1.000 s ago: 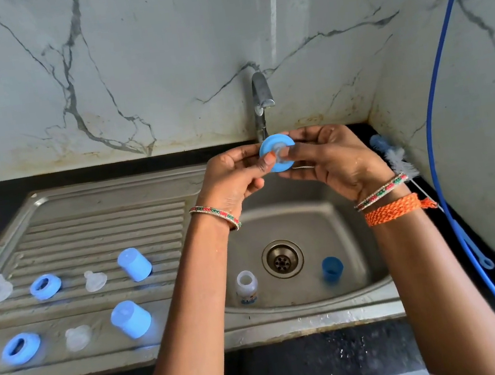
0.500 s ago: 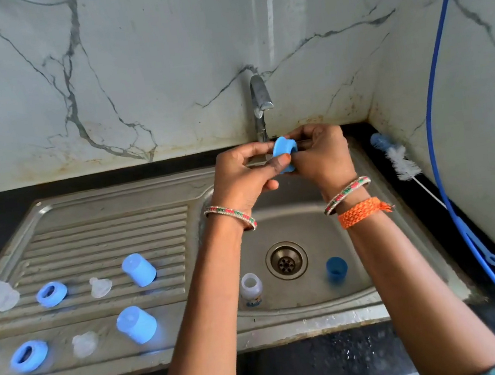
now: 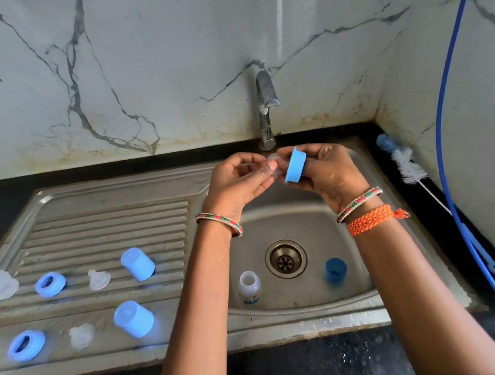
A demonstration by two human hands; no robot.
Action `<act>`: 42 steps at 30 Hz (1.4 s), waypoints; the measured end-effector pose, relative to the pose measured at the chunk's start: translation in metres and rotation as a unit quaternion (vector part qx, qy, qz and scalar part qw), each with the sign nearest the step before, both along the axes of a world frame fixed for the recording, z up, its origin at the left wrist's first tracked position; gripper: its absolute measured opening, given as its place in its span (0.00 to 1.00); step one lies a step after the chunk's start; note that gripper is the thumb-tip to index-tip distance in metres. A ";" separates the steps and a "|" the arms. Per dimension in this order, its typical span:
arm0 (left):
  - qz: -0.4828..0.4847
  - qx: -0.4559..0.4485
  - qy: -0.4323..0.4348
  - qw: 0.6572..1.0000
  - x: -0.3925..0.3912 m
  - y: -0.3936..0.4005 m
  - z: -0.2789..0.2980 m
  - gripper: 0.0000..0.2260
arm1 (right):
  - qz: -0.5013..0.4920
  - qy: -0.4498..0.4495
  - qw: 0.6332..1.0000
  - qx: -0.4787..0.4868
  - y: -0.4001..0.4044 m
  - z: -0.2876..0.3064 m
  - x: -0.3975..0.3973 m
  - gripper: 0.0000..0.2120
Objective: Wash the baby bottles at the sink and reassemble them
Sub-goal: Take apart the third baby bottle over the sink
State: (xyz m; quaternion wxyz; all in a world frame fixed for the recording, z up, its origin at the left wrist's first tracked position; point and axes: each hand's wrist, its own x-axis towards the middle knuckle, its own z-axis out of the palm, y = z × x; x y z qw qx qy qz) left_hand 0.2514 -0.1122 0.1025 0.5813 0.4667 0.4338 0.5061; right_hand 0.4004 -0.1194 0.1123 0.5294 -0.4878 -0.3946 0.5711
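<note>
Separated since the earlier frames: the clear nipple (image 3: 273,164) and the blue collar ring (image 3: 295,165), previously held together as one piece below the tap (image 3: 266,105), now sit apart, one in each hand. Left hand (image 3: 239,185) pinches the nipple at its fingertips; right hand (image 3: 330,172) grips the ring on edge, its open side turned away from the camera. Both are held over the back of the sink basin (image 3: 354,235), and no water is seen running. Judgement: this set is being dismantled for washing, not yet reassembled. A small bottle (image 3: 249,287) and a blue cap (image 3: 335,269) stand in the basin near the drain. On the drainboard (image 3: 102,226) lie two further sets, each a ring, a nipple and a cap, apparently awaiting assembly. A bottle brush (image 3: 405,165) lies on the counter, just right of the sink.
</note>
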 end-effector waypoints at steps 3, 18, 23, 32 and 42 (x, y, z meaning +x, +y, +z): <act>0.065 0.036 0.093 0.993 -0.004 0.013 -0.019 0.07 | 0.008 0.029 0.999 -0.031 0.016 -0.018 -0.001 0.10; 0.025 -0.221 0.394 0.892 -0.039 0.091 -0.218 0.07 | 0.150 -0.395 0.860 -0.285 0.132 -0.235 -0.018 0.14; 0.045 -0.217 0.393 0.892 -0.042 0.108 -0.250 0.03 | 0.089 -0.394 0.863 -0.302 0.164 -0.277 -0.040 0.19; 0.063 -0.223 0.388 0.892 -0.044 0.113 -0.267 0.07 | 0.120 -0.481 0.822 -0.280 0.175 -0.276 -0.052 0.16; 0.085 -0.176 0.215 0.957 -0.044 0.066 -0.196 0.13 | 0.286 -0.443 0.849 -0.019 0.073 -0.233 -0.048 0.13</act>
